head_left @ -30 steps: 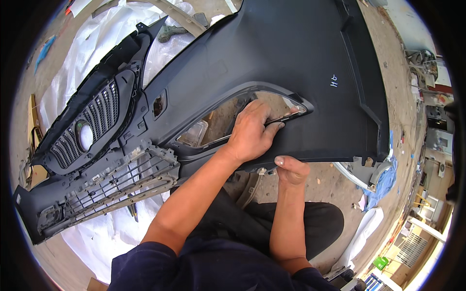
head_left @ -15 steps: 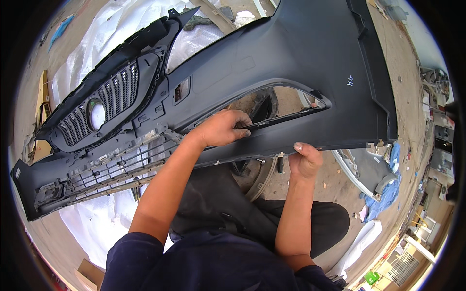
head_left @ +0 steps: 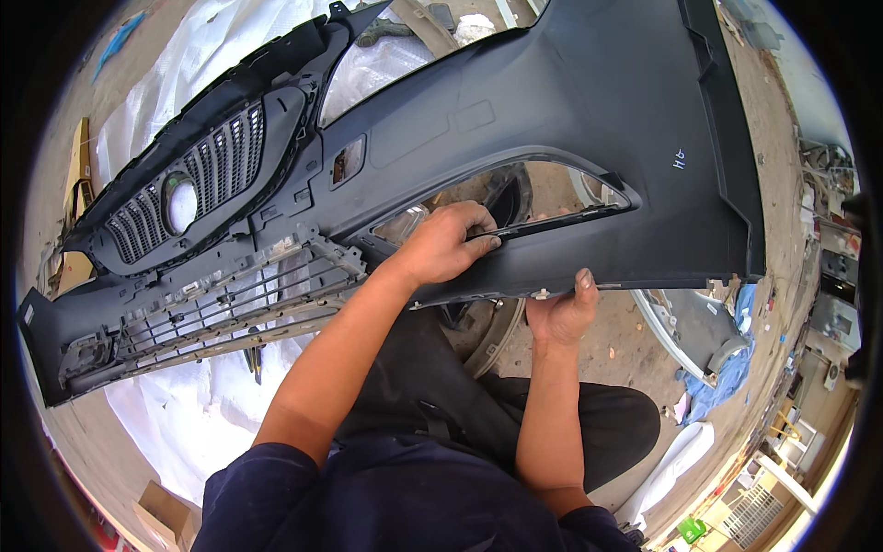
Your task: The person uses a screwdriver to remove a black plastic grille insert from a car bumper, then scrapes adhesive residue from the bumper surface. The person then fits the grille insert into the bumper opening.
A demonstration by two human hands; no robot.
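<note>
A large black car bumper cover (head_left: 552,101), its inner side toward me, lies slanted across my view. Its mesh grille (head_left: 221,175) is at the left, with a slatted lower grille (head_left: 230,294) below. My left hand (head_left: 446,244) is closed on the lower rim of the long opening (head_left: 543,193), thumb on the near side and fingertips curled over the edge. Under the bumper's near edge, my right hand (head_left: 559,317) supports it with the thumb pointing up. The right hand's other fingers are mostly hidden behind the panel.
Clear bubble wrap (head_left: 175,405) covers the floor at left. A grey curved part (head_left: 690,327) and a blue cloth (head_left: 713,391) lie at right. Near the lower left stands a cardboard box (head_left: 164,511). My crossed leg (head_left: 598,428) is below the bumper.
The bumper's right part has shifted slightly right. My left hand has slid right with the opening's rim. My right hand has moved a little left and turned, its thumb now more upright.
</note>
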